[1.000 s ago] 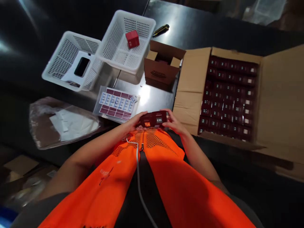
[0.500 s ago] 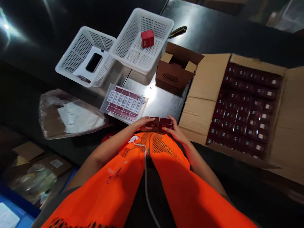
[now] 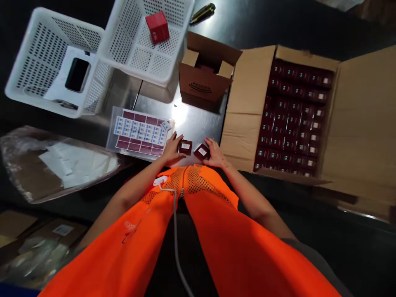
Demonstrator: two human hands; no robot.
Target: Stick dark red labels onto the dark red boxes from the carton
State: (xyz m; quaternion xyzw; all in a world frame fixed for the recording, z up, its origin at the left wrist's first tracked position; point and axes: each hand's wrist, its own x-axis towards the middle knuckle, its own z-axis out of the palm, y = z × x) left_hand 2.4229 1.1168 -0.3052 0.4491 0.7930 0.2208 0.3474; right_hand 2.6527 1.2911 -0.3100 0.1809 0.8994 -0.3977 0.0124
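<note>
Two small dark maroon boxes lie near the table's front edge, each with a white label on its upward face. The left box is level, and my left hand has thumb and fingers around its left side. Turned at a slant, the right box is gripped at its right side by my right hand. A narrow gap separates the two boxes. Beside my left hand lies a sheet of white and blue printed stickers on maroon-marked sheets, with one loose sticker at its right corner.
A large open carton on the right holds rows of maroon boxes. A small brown carton stands behind my hands. Farther left are a white basket with a red box, another basket with a phone, and a plastic bag. A cutter lies behind.
The two boxes, held close together in front of my vest, are now farther forward at the table, apart, with labels facing up. My hands moved with them, and the view shifted.
</note>
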